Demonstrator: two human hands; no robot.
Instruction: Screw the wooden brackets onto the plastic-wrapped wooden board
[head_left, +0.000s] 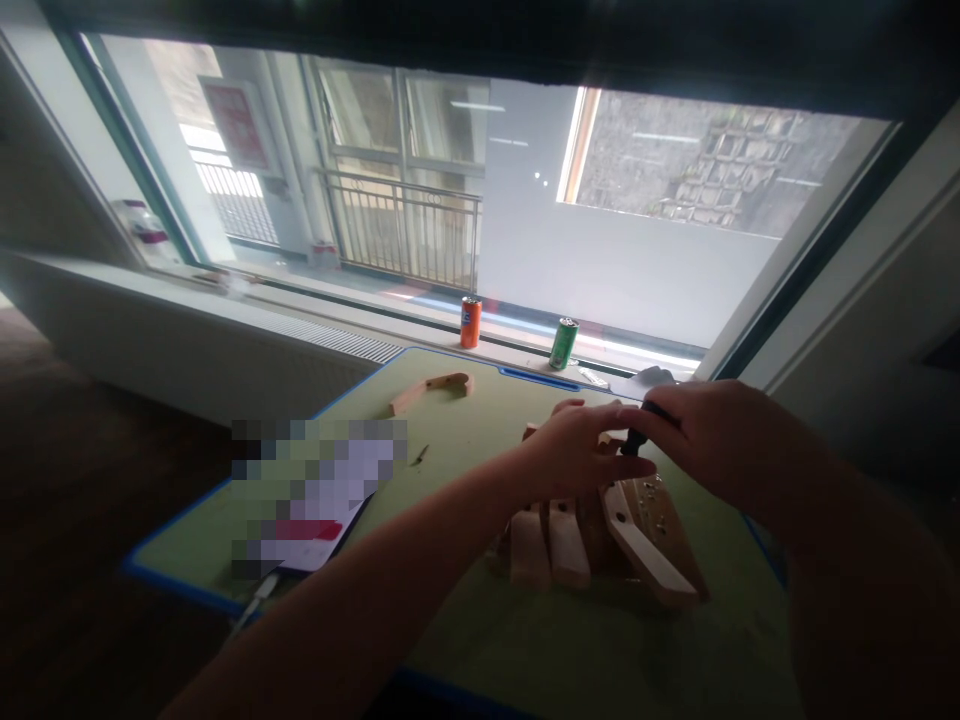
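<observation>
My right hand [697, 425] is closed around the black handle of a screwdriver [636, 440], which points down; its tip is hidden. Right beside it, my left hand [577, 445] pinches a pale wooden piece [611, 438] between thumb and fingers, mostly covered by the hand. Below the hands lie several angled wooden pieces [649, 550] with dark holes, on a brown board [679, 520]. Small metal screws [654, 508] are scattered on the board's right part. A curved wooden piece [431, 388] rests apart at the table's far left.
The green table [457, 470] has a blue edge. A partly blurred phone [337, 510] with a white cable [259, 597] lies left of my left forearm. A small dark object [421, 455] is nearby. An orange can [470, 322] and a green can [564, 343] stand on the windowsill.
</observation>
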